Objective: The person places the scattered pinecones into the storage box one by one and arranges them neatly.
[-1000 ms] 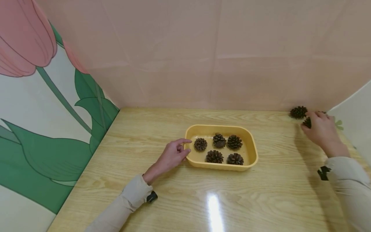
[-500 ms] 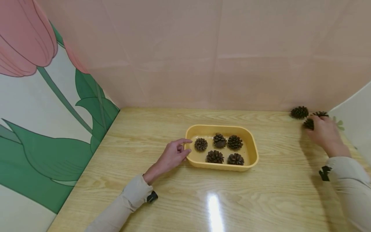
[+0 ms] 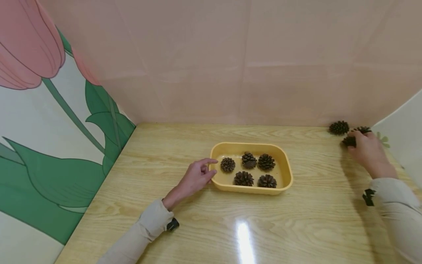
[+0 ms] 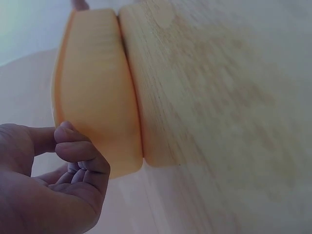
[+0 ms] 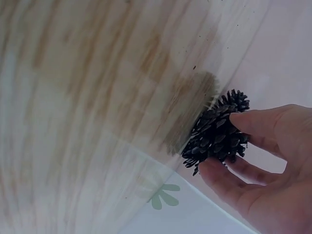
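Note:
A yellow plastic tray [image 3: 251, 189] stands on the wooden table with several brown pine cones [image 3: 244, 178] inside. At its left end, my left hand [image 3: 196, 175] pinches the rim between thumb and forefinger; the left wrist view shows these fingertips on the edge of the tray [image 4: 97, 87]. In the far right corner of the table, my right hand [image 3: 370, 152] grips a dark pine cone [image 3: 349, 141]. Seen from the right wrist, this pine cone [image 5: 214, 139] sits between thumb and fingers, low at the table surface. Part of it is hidden by the fingers.
Close to the right hand lie two more pine cones, one at the back edge [image 3: 339, 127] and one just behind the fingers [image 3: 363, 129]. A pink sheet [image 3: 244, 73] rises along the table's back edge. Printed panels border the left and right sides.
The right hand's fingers have shifted slightly toward the nearer pine cone and closed round it, uncovering the pine cone behind. The left hand and the tray have stayed in place.

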{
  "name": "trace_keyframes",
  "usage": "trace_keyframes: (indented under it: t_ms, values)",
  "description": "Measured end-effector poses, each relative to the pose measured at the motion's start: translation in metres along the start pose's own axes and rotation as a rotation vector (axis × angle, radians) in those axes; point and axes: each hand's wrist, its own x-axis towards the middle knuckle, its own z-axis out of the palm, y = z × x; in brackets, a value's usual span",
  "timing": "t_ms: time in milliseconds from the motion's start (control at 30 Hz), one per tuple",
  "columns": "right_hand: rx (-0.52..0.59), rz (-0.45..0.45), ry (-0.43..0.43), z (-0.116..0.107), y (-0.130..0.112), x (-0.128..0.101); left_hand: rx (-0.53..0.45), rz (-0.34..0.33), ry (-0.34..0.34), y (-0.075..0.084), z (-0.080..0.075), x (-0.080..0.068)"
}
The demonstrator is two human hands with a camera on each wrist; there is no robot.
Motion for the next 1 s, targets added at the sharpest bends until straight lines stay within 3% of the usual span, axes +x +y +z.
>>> trace_keyframes:
  t_ms: [500, 1000]
  values:
    - [-0.037, -0.009, 0.062, 0.002, -0.008, -0.003, -0.002, 0.003, 0.004, -0.003, 0.002, 0.001]
    - [-0.054, -0.011, 0.057, 0.0, -0.011, -0.004, -0.002, 0.009, 0.006, -0.001, 0.001, 0.0]
